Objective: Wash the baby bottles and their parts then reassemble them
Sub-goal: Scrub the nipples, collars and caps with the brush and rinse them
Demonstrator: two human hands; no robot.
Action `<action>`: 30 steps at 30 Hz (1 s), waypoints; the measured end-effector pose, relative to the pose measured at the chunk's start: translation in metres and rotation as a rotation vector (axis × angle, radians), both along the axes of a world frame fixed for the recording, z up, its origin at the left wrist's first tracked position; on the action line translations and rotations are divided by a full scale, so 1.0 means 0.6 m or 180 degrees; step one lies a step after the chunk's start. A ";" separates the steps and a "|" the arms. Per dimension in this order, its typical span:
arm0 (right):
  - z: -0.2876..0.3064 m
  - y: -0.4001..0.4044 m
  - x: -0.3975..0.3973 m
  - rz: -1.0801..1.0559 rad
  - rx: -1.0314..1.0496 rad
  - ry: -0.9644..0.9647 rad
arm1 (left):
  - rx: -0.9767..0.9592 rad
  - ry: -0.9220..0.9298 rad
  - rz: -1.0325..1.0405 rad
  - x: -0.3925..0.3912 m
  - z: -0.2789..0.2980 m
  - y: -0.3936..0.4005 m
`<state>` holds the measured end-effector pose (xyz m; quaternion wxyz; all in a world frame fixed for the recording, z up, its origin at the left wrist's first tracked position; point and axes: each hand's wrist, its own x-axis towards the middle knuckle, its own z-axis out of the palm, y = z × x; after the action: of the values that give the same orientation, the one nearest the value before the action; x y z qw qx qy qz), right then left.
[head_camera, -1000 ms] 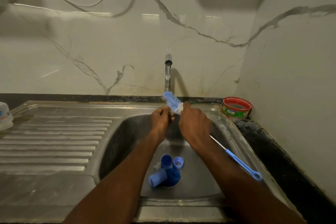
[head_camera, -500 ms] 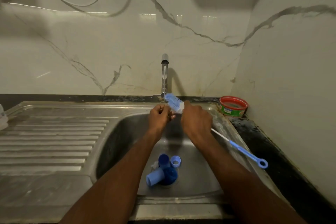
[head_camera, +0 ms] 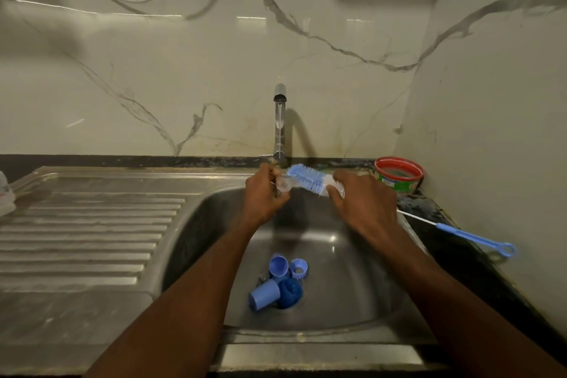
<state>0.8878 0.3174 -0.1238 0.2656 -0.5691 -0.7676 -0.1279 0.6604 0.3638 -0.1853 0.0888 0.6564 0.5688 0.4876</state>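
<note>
Scrubbing at the steel sink point(head_camera: 214, 224): small clear bottle part point(head_camera: 283, 186) pinched in left hand point(head_camera: 265, 193), right hand point(head_camera: 360, 201) clamped round blue-bristled bottle brush point(head_camera: 308, 178), long axis running leftward to the part under the tap point(head_camera: 279, 123).

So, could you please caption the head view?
Left hand holds a clear teat; right hand grips the bottle brush over the sink.

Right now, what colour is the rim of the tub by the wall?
Red, over a green body: the tub shows clearly in the head view.
</note>
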 end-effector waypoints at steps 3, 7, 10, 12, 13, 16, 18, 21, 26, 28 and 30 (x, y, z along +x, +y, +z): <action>0.000 0.002 0.004 -0.0007 0.0068 -0.0088 | 0.0078 -0.0136 0.0038 -0.004 -0.002 0.003; -0.009 0.006 0.000 0.0076 0.0102 -0.0269 | 0.0281 0.0056 -0.0131 -0.022 -0.007 0.012; -0.012 0.016 0.003 0.0206 0.0056 -0.0244 | 0.0345 0.0453 -0.0198 -0.030 -0.004 0.014; -0.012 0.020 0.004 0.0333 0.0032 -0.0281 | 0.0342 0.0799 -0.0246 -0.036 -0.003 0.015; -0.012 0.021 0.005 0.0397 0.0076 -0.0302 | 0.0295 0.0868 -0.0309 -0.038 -0.002 0.015; -0.013 0.027 0.006 0.0517 0.0227 -0.0434 | 0.0208 0.0894 -0.0513 -0.053 -0.001 0.016; -0.014 0.029 0.004 0.0583 0.0252 -0.0437 | 0.0207 0.0811 -0.0598 -0.062 0.000 0.010; -0.009 0.028 0.001 0.0614 0.0242 -0.0411 | 0.0177 0.0821 -0.0772 -0.068 0.000 0.006; 0.003 0.026 -0.009 0.0619 0.0315 -0.1137 | 0.0167 0.1157 -0.0818 -0.068 0.002 0.008; 0.011 0.025 -0.016 0.0573 0.0438 -0.1358 | 0.0226 0.1272 -0.0799 -0.067 0.009 0.005; 0.016 0.024 -0.021 0.0550 0.0472 -0.1376 | 0.0399 0.1374 -0.0727 -0.066 0.013 0.003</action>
<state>0.8749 0.3320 -0.1140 0.1461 -0.4397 -0.8409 -0.2795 0.6209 0.3659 -0.1776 -0.0210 0.8096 0.4654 0.3572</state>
